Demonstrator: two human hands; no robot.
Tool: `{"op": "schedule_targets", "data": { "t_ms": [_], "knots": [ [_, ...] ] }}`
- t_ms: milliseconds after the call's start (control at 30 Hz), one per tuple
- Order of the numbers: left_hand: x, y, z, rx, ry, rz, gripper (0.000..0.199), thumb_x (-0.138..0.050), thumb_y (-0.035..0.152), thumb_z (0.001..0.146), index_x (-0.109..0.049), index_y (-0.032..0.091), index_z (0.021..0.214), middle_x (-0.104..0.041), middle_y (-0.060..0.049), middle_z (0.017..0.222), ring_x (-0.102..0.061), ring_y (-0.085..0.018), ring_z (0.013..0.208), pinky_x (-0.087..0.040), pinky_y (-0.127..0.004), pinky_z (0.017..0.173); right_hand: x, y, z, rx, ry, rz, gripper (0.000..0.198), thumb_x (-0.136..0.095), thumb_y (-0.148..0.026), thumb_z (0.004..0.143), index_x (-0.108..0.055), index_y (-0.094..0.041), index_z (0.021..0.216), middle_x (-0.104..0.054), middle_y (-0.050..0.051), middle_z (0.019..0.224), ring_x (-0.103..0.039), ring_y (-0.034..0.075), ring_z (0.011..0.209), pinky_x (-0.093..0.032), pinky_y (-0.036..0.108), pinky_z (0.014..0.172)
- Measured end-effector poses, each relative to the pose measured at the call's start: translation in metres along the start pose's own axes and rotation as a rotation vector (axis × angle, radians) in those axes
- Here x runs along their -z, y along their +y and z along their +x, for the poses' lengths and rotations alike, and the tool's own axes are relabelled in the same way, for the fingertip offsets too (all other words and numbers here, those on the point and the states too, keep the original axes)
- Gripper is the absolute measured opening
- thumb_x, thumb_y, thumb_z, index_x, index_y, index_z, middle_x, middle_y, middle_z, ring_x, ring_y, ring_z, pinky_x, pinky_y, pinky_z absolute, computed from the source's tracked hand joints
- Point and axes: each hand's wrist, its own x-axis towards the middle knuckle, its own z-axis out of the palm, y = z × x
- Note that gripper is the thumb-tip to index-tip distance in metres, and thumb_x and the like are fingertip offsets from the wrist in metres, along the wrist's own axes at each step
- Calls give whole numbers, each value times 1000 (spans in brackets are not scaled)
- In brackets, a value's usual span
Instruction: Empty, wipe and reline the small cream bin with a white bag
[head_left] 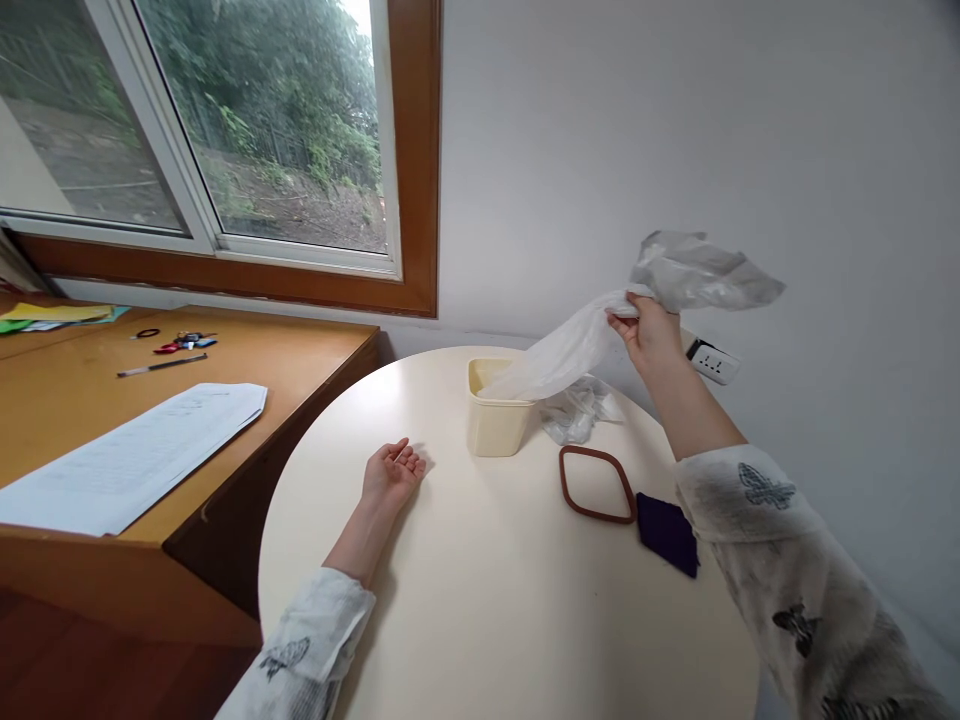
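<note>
My right hand point(646, 328) is raised over the right side of the table, closed around a translucent white plastic bag point(574, 345). The bag stretches down to the left, and its lower end goes into a small cream bin point(497, 428). Above my fist its upper part flares out to the right. Palm up on the tabletop, my left hand point(391, 474) lies with loosely curled fingers and nothing in it, left of the bin. A brown rounded-square ring point(626, 490) lies in front of the bin to the right, with a folded dark purple cloth point(667, 535) beside it.
Another crumpled clear plastic bag point(576, 412) lies right behind the bin on the round cream table point(465, 580). A wooden desk point(300, 345) at left bears papers point(142, 460), a pen point(161, 366) and small items. A power strip point(714, 362) is by the wall.
</note>
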Motion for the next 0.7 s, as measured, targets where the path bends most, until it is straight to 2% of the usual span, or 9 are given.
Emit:
{"op": "schedule_targets", "data": {
  "t_ms": [100, 200, 333, 533, 700],
  "knots": [
    [0, 0, 0, 1, -3, 5, 15, -49, 3, 67, -50, 14, 77, -44, 1, 57, -43, -9, 46, -44, -22, 46, -21, 8, -13, 13, -130, -90, 18, -64, -8, 58, -53, -16, 70, -60, -4, 66, -60, 11, 57, -56, 26, 49],
    [0, 0, 0, 1, -8, 9, 14, -49, 4, 67, -50, 14, 77, -43, 1, 57, -42, -9, 46, -44, -22, 45, -38, 25, -27, -65, -223, -149, 17, -64, -11, 58, -55, -15, 72, -62, -3, 68, -60, 11, 56, -56, 26, 51],
    [0, 0, 0, 1, -13, 14, 14, -49, 4, 67, -50, 14, 77, -43, 1, 57, -42, -9, 46, -44, -22, 46, -49, 48, -44, -166, -316, -212, 18, -63, -12, 59, -59, -14, 77, -64, 0, 75, -61, 11, 61, -56, 26, 54],
    [1, 0, 2, 5, -19, 24, 13, -50, 4, 67, -50, 15, 75, -42, 2, 56, -41, -8, 46, -44, -22, 46, -47, 67, -55, -211, -410, -270, 23, -67, -14, 58, -60, -14, 79, -65, 3, 82, -60, 11, 66, -56, 25, 55],
    [1, -1, 3, 2, -19, 33, 13, -50, 4, 68, -50, 15, 75, -42, 2, 55, -41, -9, 45, -44, -22, 46, -32, 61, -62, -281, -559, -319, 28, -74, -20, 55, -62, -16, 79, -66, 4, 87, -62, 15, 77, -55, 30, 65]
  ]
}}
